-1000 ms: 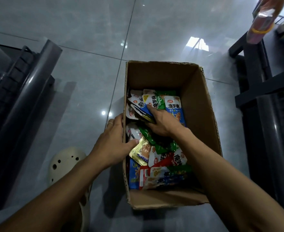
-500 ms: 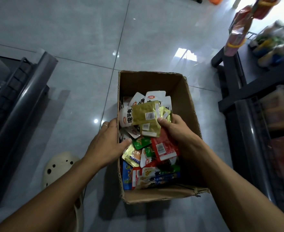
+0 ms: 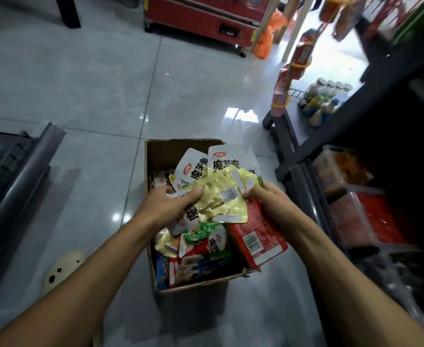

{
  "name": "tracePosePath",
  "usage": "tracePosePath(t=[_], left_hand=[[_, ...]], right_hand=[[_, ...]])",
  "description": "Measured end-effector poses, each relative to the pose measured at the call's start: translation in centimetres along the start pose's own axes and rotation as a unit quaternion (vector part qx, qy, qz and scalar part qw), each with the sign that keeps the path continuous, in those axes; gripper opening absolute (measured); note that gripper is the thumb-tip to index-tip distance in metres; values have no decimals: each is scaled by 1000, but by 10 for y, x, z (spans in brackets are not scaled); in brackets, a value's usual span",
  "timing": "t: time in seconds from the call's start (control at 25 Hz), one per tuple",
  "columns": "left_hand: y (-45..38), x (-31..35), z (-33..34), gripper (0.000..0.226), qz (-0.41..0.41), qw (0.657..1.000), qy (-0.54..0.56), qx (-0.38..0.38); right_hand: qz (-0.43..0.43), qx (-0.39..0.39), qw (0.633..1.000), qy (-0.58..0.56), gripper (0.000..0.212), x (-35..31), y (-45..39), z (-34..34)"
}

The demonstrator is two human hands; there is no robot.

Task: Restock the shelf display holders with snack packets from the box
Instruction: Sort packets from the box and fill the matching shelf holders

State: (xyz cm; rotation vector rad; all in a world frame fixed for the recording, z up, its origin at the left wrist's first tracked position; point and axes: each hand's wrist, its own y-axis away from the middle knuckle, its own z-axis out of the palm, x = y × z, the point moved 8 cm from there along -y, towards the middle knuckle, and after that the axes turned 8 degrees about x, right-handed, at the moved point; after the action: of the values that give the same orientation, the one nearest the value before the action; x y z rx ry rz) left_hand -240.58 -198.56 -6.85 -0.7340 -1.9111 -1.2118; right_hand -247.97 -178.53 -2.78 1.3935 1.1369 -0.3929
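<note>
I hold a fanned bunch of flat foil snack packets [image 3: 221, 196] at the centre of the frame, just above the open brown cardboard box [image 3: 155, 156] on the glossy grey tiled floor [image 3: 105, 83]. A crinkled yellow-green packet with a barcode lies on top, white packets with black lettering stick out behind it, and a red packet [image 3: 258, 239] hangs below my right hand, over the box's right wall. More mixed packets fill the box beneath.

The bunch looks loose and slippery. I judge that the red packet could slide out and land on the floor outside the box, since it seems caught only at its upper end. Lifting toward the clear display holders [image 3: 351, 194] on the dark shelf [image 3: 306, 149] at the right of the frame could also spill the white ones.

My left hand [image 3: 165, 206] grips the bunch's left side, thumb on top of the yellow-green foil, fingers curled beneath. My right hand [image 3: 271, 204] pinches the right edge, thumb on top, fingers wrapped behind. Both are closed on the packets.
</note>
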Motion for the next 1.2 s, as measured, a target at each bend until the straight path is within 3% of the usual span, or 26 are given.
tracePosePath(t=[0.08,0.12,0.24,0.28,0.4,0.52,0.72,0.92,1.0,1.04,1.08,1.12,1.16,1.2], left_hand=[[15,3,28,96,-42,980,155,-121],[24,9,36,93,-52,965,214,-141],[59,43,56,36,-62,922,336,-180],[71,53,64,28,-76,905,366,-203],[93,76,76,39,-86,861,434,-253],[99,95,73,33,-36,875,425,-228],[114,122,67,28,44,915,356,-182],[132,144,79,24,41,909,349,-221],[134,150,85,24,41,915,335,-222],[136,153,88,22,47,918,329,-216],[136,156,90,20,52,922,323,-207],[136,157,92,19,56,927,313,-197],[136,158,96,18,58,934,300,-187],[137,159,99,18,60,939,288,-180]], right_hand=[[-5,58,998,-18,32,-6,17,-15],[-7,77,996,-32,36,-8,24,-18],[-29,145,986,-71,27,-15,47,-24],[-42,175,980,-82,28,-17,53,-28],[-82,229,968,-56,28,-34,76,-35],[-115,238,964,-19,33,-48,93,-44],[-207,208,953,-75,26,-68,115,-56],[-247,159,955,-38,18,-82,147,-76],[-242,188,952,-29,36,-85,159,-85],[-247,243,938,10,52,-84,167,-95],[-280,323,899,90,62,-87,179,-108],[-339,388,832,204,59,-94,194,-113],[-403,403,765,300,46,-101,207,-107],[-427,371,737,370,34,-102,212,-97]])
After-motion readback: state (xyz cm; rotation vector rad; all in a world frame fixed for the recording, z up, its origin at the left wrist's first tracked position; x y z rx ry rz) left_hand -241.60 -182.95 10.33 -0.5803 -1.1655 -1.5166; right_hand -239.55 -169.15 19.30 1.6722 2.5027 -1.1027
